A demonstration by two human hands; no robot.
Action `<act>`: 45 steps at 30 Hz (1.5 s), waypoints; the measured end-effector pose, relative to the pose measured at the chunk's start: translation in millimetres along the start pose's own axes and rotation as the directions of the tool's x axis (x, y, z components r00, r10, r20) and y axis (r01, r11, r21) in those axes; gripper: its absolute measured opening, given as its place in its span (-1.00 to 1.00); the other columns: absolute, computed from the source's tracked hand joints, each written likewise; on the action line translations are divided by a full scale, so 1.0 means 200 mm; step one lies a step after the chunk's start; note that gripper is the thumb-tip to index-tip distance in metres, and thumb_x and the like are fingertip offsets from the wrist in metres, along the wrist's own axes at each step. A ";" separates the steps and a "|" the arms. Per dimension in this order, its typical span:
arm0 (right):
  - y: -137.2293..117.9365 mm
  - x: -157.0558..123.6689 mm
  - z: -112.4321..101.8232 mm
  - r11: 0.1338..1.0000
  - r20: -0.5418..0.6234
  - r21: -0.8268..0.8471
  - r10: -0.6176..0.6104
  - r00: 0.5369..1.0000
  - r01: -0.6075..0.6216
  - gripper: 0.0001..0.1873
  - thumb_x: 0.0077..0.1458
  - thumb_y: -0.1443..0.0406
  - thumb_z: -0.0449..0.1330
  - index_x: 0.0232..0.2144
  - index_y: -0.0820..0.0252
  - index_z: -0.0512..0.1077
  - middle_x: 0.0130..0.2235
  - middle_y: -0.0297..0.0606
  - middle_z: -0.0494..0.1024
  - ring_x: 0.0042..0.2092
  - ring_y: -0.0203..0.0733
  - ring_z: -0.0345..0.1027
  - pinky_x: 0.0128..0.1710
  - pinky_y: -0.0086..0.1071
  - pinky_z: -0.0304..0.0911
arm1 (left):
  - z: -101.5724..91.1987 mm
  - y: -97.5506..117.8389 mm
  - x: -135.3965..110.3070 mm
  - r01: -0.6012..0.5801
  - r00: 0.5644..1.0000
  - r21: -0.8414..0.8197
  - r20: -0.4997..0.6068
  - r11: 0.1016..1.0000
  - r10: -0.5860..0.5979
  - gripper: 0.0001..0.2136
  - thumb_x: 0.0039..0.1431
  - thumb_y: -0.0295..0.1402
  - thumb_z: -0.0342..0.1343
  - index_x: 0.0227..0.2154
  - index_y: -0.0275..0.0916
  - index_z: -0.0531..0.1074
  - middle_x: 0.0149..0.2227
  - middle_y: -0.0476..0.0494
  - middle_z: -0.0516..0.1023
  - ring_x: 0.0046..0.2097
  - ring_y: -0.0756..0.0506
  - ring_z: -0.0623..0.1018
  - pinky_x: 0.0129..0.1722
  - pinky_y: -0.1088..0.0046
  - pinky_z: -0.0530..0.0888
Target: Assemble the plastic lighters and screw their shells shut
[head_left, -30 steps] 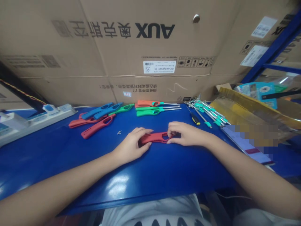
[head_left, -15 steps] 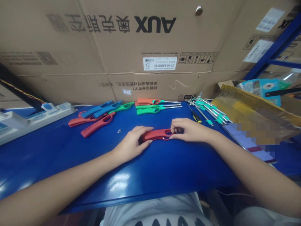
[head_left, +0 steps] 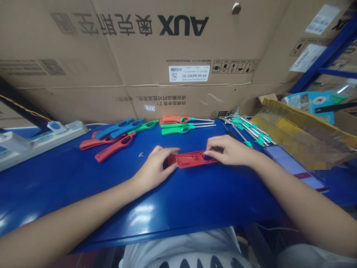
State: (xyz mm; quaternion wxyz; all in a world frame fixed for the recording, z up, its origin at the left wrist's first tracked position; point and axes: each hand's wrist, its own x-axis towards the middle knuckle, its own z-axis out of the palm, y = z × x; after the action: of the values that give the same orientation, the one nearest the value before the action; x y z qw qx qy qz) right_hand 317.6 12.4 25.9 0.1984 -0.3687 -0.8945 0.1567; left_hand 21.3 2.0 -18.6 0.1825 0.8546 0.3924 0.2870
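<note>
A red lighter handle shell (head_left: 191,160) lies between my hands low over the blue table, its hollow inner side showing. Its left end is gripped by my left hand (head_left: 154,165), thumb in front and fingers behind. Part of a second red piece shows at that end, overlapped by the first. My right hand (head_left: 232,150) pinches the trigger-loop end, where thumb and fingers cover part of the loop. Tiny metal pieces (head_left: 141,154) lie left of my left hand. Behind my right hand are lighter tubes (head_left: 251,130) with teal ends and a partly hidden screwdriver (head_left: 229,130).
Red, blue and green handle shells (head_left: 114,147) are piled at back left. Orange and green lighters (head_left: 178,130) with metal tubes lie at back centre. A power strip (head_left: 41,145) borders the left, a phone (head_left: 292,167) the right. A large carton (head_left: 139,74) stands behind.
The red shell has shifted apart: one piece has slid right with my right hand and now shows its hollow inside. My left hand has stayed nearly in place.
</note>
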 end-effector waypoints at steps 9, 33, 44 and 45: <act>-0.04 0.02 0.07 0.996 0.208 -0.089 0.013 0.978 0.005 -0.60 0.21 0.19 0.25 -0.57 0.18 0.21 -0.50 -0.43 0.30 -0.48 -0.37 0.10 -0.45 -0.43 -0.04 | -0.01 0.00 0.01 0.007 0.999 -0.063 -0.035 0.998 -0.010 -0.65 0.28 -0.25 0.20 0.09 -0.18 0.43 -0.03 -0.13 0.58 -0.11 -0.13 0.53 -0.03 0.25 0.47; -0.02 0.01 0.08 0.999 0.153 -0.009 -0.040 0.987 0.042 -0.86 0.21 0.35 0.18 -0.17 0.16 0.47 -0.12 -0.23 0.50 -0.23 -0.24 0.37 -0.25 -0.38 0.23 | -0.02 0.05 0.01 -0.047 0.997 0.035 0.064 0.998 0.044 -0.78 0.20 -0.37 0.16 -0.10 -0.17 0.52 -0.08 -0.12 0.59 -0.04 -0.19 0.51 0.00 0.16 0.39; -0.01 0.02 0.09 0.999 0.138 -0.042 -0.029 0.990 0.035 -0.89 0.24 0.34 0.17 -0.18 0.16 0.47 -0.14 -0.24 0.52 -0.23 -0.24 0.37 -0.25 -0.38 0.22 | -0.03 0.06 0.00 -0.121 0.984 0.080 0.141 0.989 0.109 -0.67 0.15 -0.14 0.29 -0.05 -0.09 0.50 0.03 -0.10 0.56 0.10 -0.23 0.48 0.11 0.12 0.31; -0.01 0.02 0.09 0.999 0.135 -0.042 -0.029 0.990 0.035 -0.89 0.24 0.33 0.18 -0.18 0.16 0.47 -0.14 -0.24 0.51 -0.23 -0.24 0.38 -0.25 -0.38 0.23 | -0.03 0.06 0.00 -0.118 0.984 0.078 0.142 0.990 0.106 -0.70 0.16 -0.15 0.28 -0.07 -0.10 0.50 0.03 -0.10 0.56 0.09 -0.23 0.48 0.10 0.13 0.32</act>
State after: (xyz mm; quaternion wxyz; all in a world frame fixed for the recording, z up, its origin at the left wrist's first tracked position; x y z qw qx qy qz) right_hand 305.1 10.9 12.4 0.1319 -0.3473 -0.9148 0.1583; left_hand 23.9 -5.1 -8.0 0.1555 0.9001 0.3424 0.2200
